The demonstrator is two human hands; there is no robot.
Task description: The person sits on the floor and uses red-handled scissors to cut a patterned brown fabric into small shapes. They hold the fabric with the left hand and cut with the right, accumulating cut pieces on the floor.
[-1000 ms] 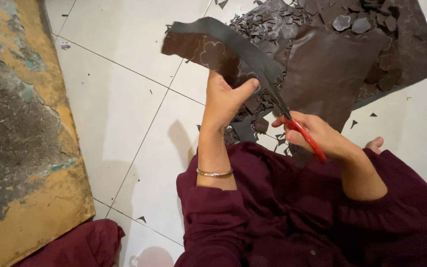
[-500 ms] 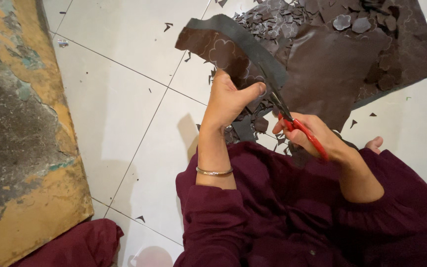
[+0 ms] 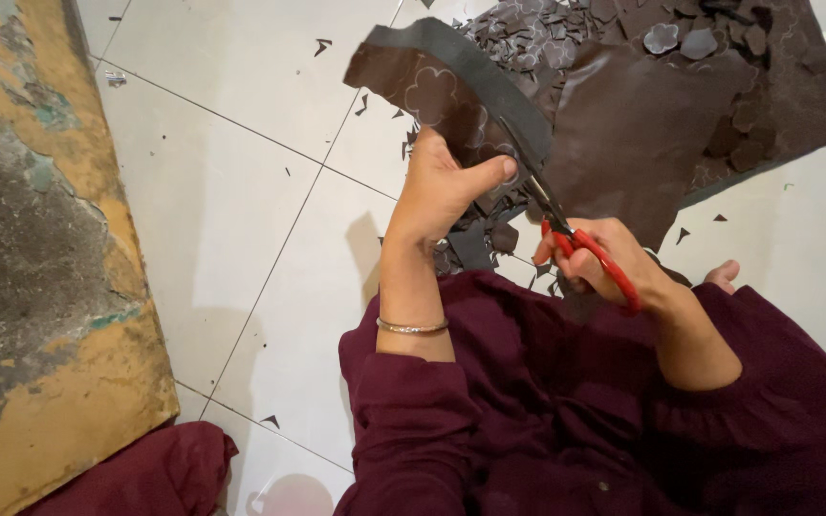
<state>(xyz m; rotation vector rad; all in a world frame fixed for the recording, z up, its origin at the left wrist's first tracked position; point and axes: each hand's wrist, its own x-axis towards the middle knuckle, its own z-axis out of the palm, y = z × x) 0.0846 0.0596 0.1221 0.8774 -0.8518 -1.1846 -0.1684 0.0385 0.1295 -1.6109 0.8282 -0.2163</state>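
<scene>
My left hand (image 3: pixel 444 187) grips a piece of dark brown leather sheet (image 3: pixel 432 84) with flower outlines drawn on it, holding it up above the floor. A thin metal bangle circles that wrist. My right hand (image 3: pixel 609 263) is closed on red-handled scissors (image 3: pixel 576 239), whose blades sit in the leather just right of my left thumb. Both arms wear maroon sleeves.
A large dark brown leather sheet (image 3: pixel 642 115) lies on the white tiled floor (image 3: pixel 212 191), with several cut flower shapes (image 3: pixel 681 40) and scraps on it. Small offcuts dot the tiles. A worn yellow and grey wall or board (image 3: pixel 31 268) runs along the left. Maroon cloth (image 3: pixel 155 473) lies at bottom left.
The leather piece has turned slightly in my left hand, and the scissors have advanced a little along the cut. Both hands sit about where they were.
</scene>
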